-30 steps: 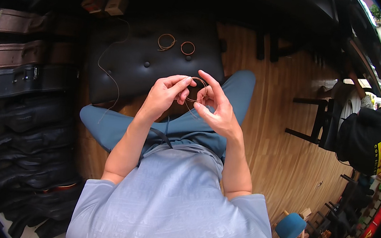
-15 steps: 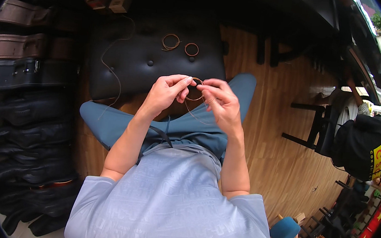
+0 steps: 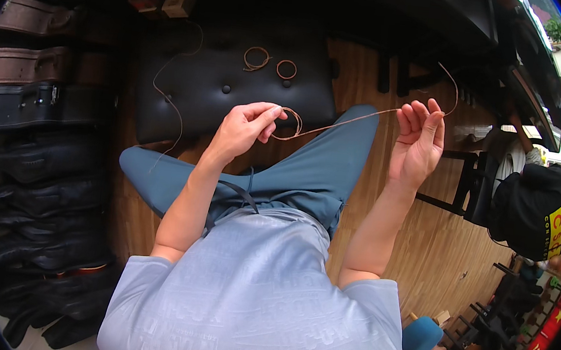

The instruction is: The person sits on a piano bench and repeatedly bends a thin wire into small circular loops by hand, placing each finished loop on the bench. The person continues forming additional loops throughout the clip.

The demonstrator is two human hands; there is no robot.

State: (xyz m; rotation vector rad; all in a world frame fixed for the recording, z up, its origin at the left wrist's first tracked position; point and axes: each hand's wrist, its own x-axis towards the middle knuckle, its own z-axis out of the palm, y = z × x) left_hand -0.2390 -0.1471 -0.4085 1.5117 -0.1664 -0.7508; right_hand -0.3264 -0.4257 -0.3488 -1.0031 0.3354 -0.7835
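My left hand (image 3: 250,125) is closed, pinching a small coil of copper-coloured guitar string (image 3: 297,131) between thumb and fingers. From that coil one strand runs out to the right. My right hand (image 3: 420,136), raised off to the right, has thumb and fingers closed on this strand, and its free end curls up beyond the fingertips. Two more coiled strings, a larger coil (image 3: 255,68) and a smaller coil (image 3: 286,70), lie on the black padded bench (image 3: 198,115) ahead. A long loose string (image 3: 161,87) trails across the bench's left side and over its near edge.
Two small boxes (image 3: 178,2) sit at the bench's far left. Instrument cases (image 3: 28,68) and black soft bags (image 3: 39,197) are stacked along the left. To the right stand a dark metal frame (image 3: 445,182) and a black bag (image 3: 533,212) above the wooden floor.
My right hand has moved away to the right, drawing the strand out of the coil into a long line. My left hand has stayed nearly in place, holding the coil.
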